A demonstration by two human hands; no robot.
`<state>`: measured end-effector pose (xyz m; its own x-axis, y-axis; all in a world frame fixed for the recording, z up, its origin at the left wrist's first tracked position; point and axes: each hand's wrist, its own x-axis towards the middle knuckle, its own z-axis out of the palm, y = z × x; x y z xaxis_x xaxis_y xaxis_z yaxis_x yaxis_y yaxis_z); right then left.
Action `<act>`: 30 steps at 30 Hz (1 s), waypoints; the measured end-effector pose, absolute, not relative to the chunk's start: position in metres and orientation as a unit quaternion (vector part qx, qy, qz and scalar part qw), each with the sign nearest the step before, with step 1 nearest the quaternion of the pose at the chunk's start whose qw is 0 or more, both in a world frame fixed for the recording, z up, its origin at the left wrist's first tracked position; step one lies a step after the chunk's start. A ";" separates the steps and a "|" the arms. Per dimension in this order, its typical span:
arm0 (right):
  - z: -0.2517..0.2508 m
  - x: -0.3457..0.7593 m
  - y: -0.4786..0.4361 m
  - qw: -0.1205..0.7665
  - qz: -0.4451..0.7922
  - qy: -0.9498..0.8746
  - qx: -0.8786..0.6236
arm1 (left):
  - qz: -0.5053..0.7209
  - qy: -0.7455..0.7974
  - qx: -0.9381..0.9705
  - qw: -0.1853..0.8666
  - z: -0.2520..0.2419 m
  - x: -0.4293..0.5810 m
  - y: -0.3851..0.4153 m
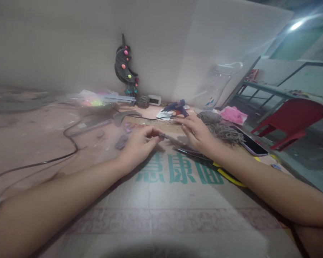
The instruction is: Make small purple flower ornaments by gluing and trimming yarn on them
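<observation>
My left hand (140,145) rests on a cardboard sheet (167,200) printed with green characters, its fingers pinched on a small dark object (163,135) that I cannot name. My right hand (197,132) lies just to the right with its fingers stretched out over the cardboard's far edge, holding nothing. A blue glue gun (177,106) stands a little beyond that hand. Grey yarn (220,127) lies in a heap beside the right hand. Dark scissors with yellow handles (204,159) lie under my right wrist.
A black cable (70,141) loops across the floor at left. A phone (251,145) and a pink bag (233,114) lie at right, with a red plastic chair (293,118) beyond. A dark crescent ornament with pompoms (125,68) leans on the wall. Clutter lies at back left.
</observation>
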<state>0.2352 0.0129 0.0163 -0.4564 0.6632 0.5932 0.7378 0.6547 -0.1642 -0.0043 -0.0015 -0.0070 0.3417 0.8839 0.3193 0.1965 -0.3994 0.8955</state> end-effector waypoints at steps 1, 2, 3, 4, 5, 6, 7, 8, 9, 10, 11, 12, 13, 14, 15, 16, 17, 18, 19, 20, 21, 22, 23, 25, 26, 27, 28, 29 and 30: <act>0.019 0.233 0.009 0.320 -0.061 -0.858 -0.397 | 0.436 0.380 0.719 0.386 -0.006 -0.004 -0.001; 0.023 0.231 0.004 0.319 -0.059 -0.863 -0.386 | 0.438 0.383 0.723 0.371 -0.005 -0.005 -0.001; 0.026 0.228 0.000 0.320 -0.052 -0.868 -0.376 | 0.439 0.387 0.727 0.359 -0.004 -0.005 -0.001; 0.029 0.226 -0.004 0.322 -0.043 -0.873 -0.363 | 0.439 0.388 0.731 0.350 -0.002 -0.005 -0.002; 0.031 0.223 -0.008 0.325 -0.034 -0.878 -0.350 | 0.437 0.389 0.734 0.345 -0.001 -0.005 -0.002; 0.033 0.222 -0.011 0.328 -0.028 -0.881 -0.339 | 0.434 0.389 0.737 0.341 0.001 -0.005 -0.003; 0.034 0.221 -0.013 0.331 -0.023 -0.884 -0.330 | 0.432 0.390 0.739 0.339 0.002 -0.005 -0.004; 0.034 0.220 -0.014 0.332 -0.021 -0.885 -0.326 | 0.430 0.392 0.740 0.338 0.003 -0.005 -0.005; 0.032 0.220 -0.014 0.333 -0.021 -0.885 -0.325 | 0.428 0.392 0.741 0.338 0.003 -0.004 -0.005; 0.030 0.220 -0.013 0.333 -0.022 -0.885 -0.326 | 0.428 0.392 0.740 0.340 0.003 -0.004 -0.006; 0.028 0.221 -0.012 0.333 -0.022 -0.883 -0.329 | 0.428 0.390 0.738 0.345 0.003 -0.004 -0.006; 0.025 0.222 -0.010 0.335 -0.023 -0.882 -0.332 | 0.429 0.388 0.737 0.350 0.003 -0.004 -0.007; 0.023 0.223 -0.009 0.338 -0.023 -0.880 -0.334 | 0.430 0.385 0.735 0.355 0.003 -0.004 -0.007; 0.021 0.224 -0.008 0.341 -0.022 -0.878 -0.335 | 0.430 0.384 0.734 0.358 0.003 -0.004 -0.007; 0.020 0.225 -0.007 0.343 -0.022 -0.877 -0.334 | 0.430 0.384 0.733 0.361 0.002 -0.004 -0.007; 0.019 0.226 -0.007 0.346 -0.023 -0.877 -0.333 | 0.429 0.384 0.733 0.362 0.002 -0.004 -0.006; 0.019 0.226 -0.006 0.347 -0.025 -0.877 -0.331 | 0.429 0.384 0.733 0.364 0.001 -0.004 -0.006; 0.018 0.226 -0.006 0.348 -0.026 -0.878 -0.327 | 0.428 0.384 0.733 0.364 0.001 -0.004 -0.005; 0.018 0.226 -0.006 0.347 -0.028 -0.880 -0.324 | 0.427 0.383 0.734 0.363 0.001 -0.004 -0.005; 0.018 0.226 -0.006 0.347 -0.030 -0.881 -0.320 | 0.427 0.381 0.736 0.361 0.000 -0.004 -0.005; 0.018 0.225 -0.006 0.346 -0.031 -0.882 -0.319 | 0.427 0.378 0.738 0.359 0.000 -0.004 -0.005; 0.018 0.225 -0.006 0.343 -0.031 -0.883 -0.320 | 0.428 0.376 0.740 0.357 0.000 -0.004 -0.005; 0.019 0.225 -0.006 0.340 -0.031 -0.883 -0.322 | 0.428 0.375 0.742 0.355 0.000 -0.004 -0.005; 0.019 0.225 -0.005 0.336 -0.029 -0.883 -0.326 | 0.427 0.376 0.742 0.355 0.001 -0.004 -0.006; 0.019 0.225 -0.005 0.335 -0.028 -0.883 -0.327 | 0.426 0.378 0.740 0.356 0.002 -0.004 -0.007; 0.019 0.225 -0.005 0.336 -0.027 -0.883 -0.326 | 0.425 0.379 0.740 0.359 0.002 -0.004 -0.008; 0.019 0.225 -0.005 0.338 -0.027 -0.883 -0.323 | 0.425 0.379 0.739 0.361 0.003 -0.004 -0.008; 0.019 0.225 -0.005 0.341 -0.028 -0.884 -0.319 | 0.424 0.378 0.738 0.363 0.003 -0.004 -0.008; 0.019 0.225 -0.005 0.343 -0.028 -0.884 -0.316 | 0.424 0.377 0.738 0.366 0.003 -0.004 -0.008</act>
<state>0.2252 -0.0053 0.0189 -0.5651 0.5389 0.6247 0.5777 0.7991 -0.1667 -0.0039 -0.0084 0.0033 0.3561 0.8665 0.3499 0.2463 -0.4482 0.8593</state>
